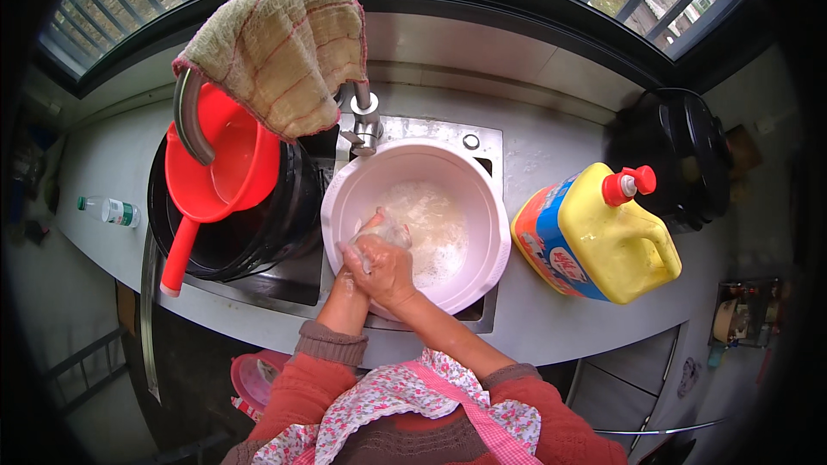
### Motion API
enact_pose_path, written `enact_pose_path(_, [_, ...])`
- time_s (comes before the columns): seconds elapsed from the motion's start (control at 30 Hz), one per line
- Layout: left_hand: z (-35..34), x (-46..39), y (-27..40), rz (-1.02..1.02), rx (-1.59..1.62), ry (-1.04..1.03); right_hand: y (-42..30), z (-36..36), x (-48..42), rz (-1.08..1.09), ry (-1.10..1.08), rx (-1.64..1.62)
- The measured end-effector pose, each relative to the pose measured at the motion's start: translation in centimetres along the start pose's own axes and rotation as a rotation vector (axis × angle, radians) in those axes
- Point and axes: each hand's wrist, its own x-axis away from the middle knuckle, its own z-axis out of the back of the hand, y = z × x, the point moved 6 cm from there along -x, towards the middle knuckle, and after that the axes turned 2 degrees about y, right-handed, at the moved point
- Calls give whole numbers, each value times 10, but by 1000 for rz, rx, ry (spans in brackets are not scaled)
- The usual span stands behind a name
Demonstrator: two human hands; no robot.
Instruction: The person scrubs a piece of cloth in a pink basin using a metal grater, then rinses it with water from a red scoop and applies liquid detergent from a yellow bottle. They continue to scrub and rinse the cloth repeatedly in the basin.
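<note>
Both hands are together over the left side of a pale pink plastic basin (481, 206), which holds cloudy, foamy water (439, 226). My right hand (386, 266) is closed around a wet, whitish, thin material (391, 231), perhaps a cloth, and presses it against my left hand (371, 222). Fingertips of the left hand show above the material; the rest of that hand is largely covered, so its grip is hidden. The basin rests over a stainless steel sink (494, 135), below a metal faucet (367, 123).
Left of the basin, a red plastic dipper (223, 174) lies across a black bucket (300, 206). A checked towel (278, 51) drapes over the faucet spout. A plastic bottle (110, 211) lies farther left. To the right stand a yellow pump jug (601, 239) and a black lidded container (672, 148).
</note>
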Motion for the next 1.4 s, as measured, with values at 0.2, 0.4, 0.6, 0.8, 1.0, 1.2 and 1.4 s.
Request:
enact_pose_path(0.2, [-14,-5,-19,-33,171,-112,45,-10,-16,-72,-8,177])
enact_pose_path(0.4, [1,-4,5,-155,-98,178,136,12,-35,-197,-9,417])
enact_pose_path(0.6, [21,-3,11,-103,-393,483,198,-43,7,-388,-331,342])
enact_pose_path(0.8, [20,-11,5,39,-12,165,39,-13,1,-208,-241,-228])
enact_pose_path(1.0, [-25,9,2,-51,87,36,3,-1,-2,-68,-108,29])
enact_pose_path(1.2, [-51,41,-4,59,-274,368,69,3,-30,-152,-31,140])
enact_pose_path(1.4, [-13,21,40,-209,-648,383,178,27,-26,-334,18,474])
